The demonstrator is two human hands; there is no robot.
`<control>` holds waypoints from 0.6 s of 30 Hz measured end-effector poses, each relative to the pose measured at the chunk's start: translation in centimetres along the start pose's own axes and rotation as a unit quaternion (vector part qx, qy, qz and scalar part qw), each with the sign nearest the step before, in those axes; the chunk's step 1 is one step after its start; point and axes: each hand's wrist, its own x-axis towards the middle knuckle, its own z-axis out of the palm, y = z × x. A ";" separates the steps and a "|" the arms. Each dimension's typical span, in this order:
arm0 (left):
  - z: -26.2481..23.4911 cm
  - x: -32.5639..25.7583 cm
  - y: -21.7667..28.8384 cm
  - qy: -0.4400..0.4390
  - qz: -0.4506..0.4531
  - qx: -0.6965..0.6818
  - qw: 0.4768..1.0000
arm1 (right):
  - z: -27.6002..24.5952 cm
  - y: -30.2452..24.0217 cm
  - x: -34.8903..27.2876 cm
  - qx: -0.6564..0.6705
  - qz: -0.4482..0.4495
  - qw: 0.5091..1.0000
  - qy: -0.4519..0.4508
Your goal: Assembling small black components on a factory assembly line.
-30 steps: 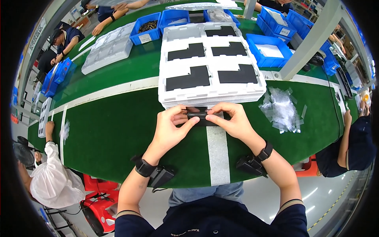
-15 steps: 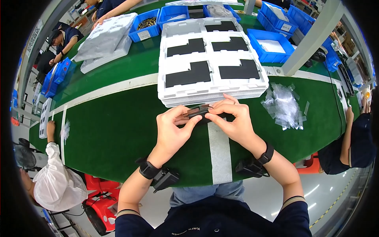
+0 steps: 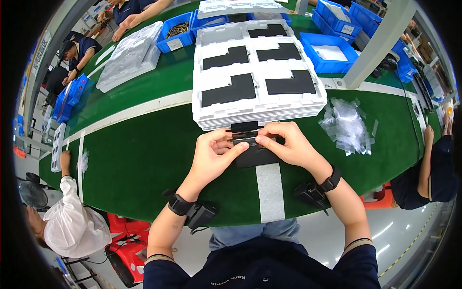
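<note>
Just in front of a stack of white molded trays (image 3: 260,110), both my hands hold a thin black L-shaped panel (image 3: 258,158). My left hand (image 3: 214,153) pinches its left side, thumb on top and fingers curled behind. From the other side, my right hand (image 3: 291,145) grips it, with the thumb tip close to the left thumb. A glossy dark strip (image 3: 244,136) lies across the panel between the fingertips; its exact kind is unclear. Similar black panels (image 3: 290,82) sit in the top tray's compartments. The undersides of the fingers are hidden.
Clear film pieces (image 3: 347,127) lie heaped on the green table right of my hands. Blue bins (image 3: 329,54) stand behind, beside a slanted metal post (image 3: 380,48). More white trays (image 3: 130,60) rest at back left. Co-workers sit around the table.
The black panel has turned from nearly edge-on to showing its broad face, both above and below my fingers. My thumbs stay close together on it. A co-worker's hands at upper left have moved.
</note>
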 end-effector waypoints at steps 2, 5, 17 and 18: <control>0.1 0.0 0.0 0.000 -0.008 0.003 1.000 | 0.2 0.3 0.1 -0.058 -0.031 0.998 0.017; 0.4 0.3 -0.1 0.012 0.003 -0.005 1.000 | 0.4 0.2 0.0 0.025 0.046 0.998 0.033; -0.4 0.2 -0.9 0.034 0.015 -0.095 0.995 | 0.4 -0.2 -0.1 -0.022 0.073 0.997 -0.007; -0.6 0.2 -0.8 0.029 -0.014 -0.109 0.994 | 0.3 -0.5 0.0 -0.033 0.079 0.996 -0.006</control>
